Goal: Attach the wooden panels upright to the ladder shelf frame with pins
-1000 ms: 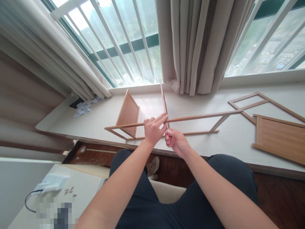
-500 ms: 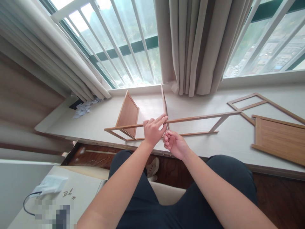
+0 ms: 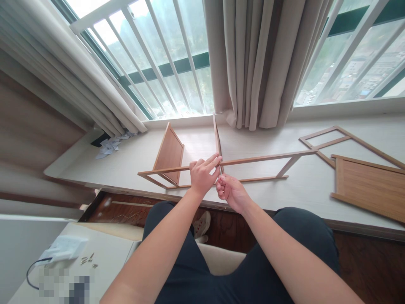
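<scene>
Resting on the white windowsill ledge (image 3: 133,156), the thin wooden frame (image 3: 253,159) stands on its long edge, with two upright shelf panels seated in it: a left shelf panel (image 3: 169,153) leaning slightly, and a narrow centre panel (image 3: 217,137) seen edge-on. The left hand (image 3: 202,175) lies over the top rail at the joint with the centre panel, fingers extended along the rail and pressing it down. The right hand (image 3: 230,191) sits just below the joint, fingers curled together; what they pinch is hidden, so its contents cannot be told.

Handling judgement: the frame appears light and slender, stiff along its length but liable to rack or flex sideways. Support it close to a joint, not mid-span. The rails look smooth, so a flat, spread contact is preferable to a fingertip hold.

A second frame (image 3: 319,141) and a flat wooden panel (image 3: 370,185) lie well apart to the right. Small screws (image 3: 87,260) lie on the lower-left table (image 3: 107,253).
</scene>
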The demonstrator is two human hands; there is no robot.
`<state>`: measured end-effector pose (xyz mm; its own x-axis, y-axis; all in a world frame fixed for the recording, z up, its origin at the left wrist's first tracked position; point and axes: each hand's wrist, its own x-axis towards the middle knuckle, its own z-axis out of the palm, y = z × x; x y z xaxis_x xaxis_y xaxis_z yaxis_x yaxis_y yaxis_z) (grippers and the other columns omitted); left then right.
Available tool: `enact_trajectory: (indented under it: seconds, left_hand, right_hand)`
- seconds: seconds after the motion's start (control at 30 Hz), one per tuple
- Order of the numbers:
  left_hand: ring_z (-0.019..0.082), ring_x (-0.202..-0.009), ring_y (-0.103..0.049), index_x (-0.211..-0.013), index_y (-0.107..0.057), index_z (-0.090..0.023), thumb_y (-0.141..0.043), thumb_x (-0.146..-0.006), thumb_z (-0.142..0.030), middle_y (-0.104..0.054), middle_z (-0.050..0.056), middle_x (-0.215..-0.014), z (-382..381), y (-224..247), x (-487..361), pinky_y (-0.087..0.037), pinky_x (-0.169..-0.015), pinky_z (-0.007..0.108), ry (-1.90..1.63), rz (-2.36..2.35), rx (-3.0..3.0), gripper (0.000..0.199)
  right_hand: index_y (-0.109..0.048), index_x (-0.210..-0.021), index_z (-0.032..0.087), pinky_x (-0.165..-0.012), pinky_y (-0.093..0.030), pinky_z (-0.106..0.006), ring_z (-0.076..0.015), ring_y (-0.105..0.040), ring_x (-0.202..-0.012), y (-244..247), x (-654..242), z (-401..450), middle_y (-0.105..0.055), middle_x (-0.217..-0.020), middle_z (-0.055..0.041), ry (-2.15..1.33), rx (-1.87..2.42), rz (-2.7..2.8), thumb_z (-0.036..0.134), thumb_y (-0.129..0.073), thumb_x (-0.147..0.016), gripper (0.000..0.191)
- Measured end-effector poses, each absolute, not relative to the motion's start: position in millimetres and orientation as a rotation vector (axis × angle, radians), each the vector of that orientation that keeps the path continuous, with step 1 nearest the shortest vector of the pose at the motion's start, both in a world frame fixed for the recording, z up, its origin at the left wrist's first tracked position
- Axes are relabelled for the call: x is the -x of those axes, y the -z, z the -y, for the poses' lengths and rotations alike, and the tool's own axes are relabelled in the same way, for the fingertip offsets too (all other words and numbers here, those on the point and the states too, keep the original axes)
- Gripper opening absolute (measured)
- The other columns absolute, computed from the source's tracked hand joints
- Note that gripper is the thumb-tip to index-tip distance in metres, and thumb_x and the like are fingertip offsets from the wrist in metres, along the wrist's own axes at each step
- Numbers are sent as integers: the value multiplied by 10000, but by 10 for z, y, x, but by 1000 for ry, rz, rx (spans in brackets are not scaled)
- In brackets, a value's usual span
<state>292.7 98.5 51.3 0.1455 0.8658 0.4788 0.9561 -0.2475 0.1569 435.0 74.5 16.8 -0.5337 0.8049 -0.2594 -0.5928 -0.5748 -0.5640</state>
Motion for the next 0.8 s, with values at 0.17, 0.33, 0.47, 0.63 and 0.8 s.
enact_trajectory:
  seconds: [0.17,0.33,0.47,0.63,0.8]
  left_hand:
    - [207,-905,-703,-1265,-757,-386,-654,-963,-279,-688,-73,-1393,-991,-506,-2921,-403,-904,454,721,1799,2219,337]
    - [214,-899,-706,-1259,-761,-392,-647,-967,-282,-689,-61,-1391,-998,-499,-2919,-401,-895,459,726,1793,2216,332]
    - [215,-890,-706,-1259,-761,-389,-657,-958,-285,-692,-58,-1388,-1001,-483,-2914,-406,-897,463,744,1788,2212,335]
    - [206,-887,-703,-1264,-759,-389,-671,-949,-274,-690,-69,-1387,-1003,-461,-2903,-409,-898,461,771,1770,2210,347]
    - [206,-883,-702,-1267,-759,-389,-687,-938,-271,-690,-79,-1384,-1003,-446,-2898,-412,-890,462,788,1766,2208,357]
  right_hand:
    - [-644,-812,192,-418,-368,-213,-103,-503,-488,-126,-4341,-750,-636,-641,12,-1912,761,768,543,-833,-762,402]
    - [-628,-907,220,-445,-381,-239,-129,-512,-537,-45,-4379,-758,-628,-676,14,-1587,911,1095,588,-731,-863,385]
    - [-599,-918,235,-584,-436,-272,-141,-525,-616,-32,-4420,-750,-601,-727,22,-1266,1008,1380,534,-692,-919,313]
    - [-526,-805,238,-620,-394,-279,-145,-493,-597,-85,-4435,-750,-543,-651,40,-1016,1101,1577,502,-632,-956,322]
    - [-518,-795,235,-624,-366,-277,-155,-514,-598,-128,-4444,-764,-571,-651,25,-811,1187,1680,518,-594,-971,342]
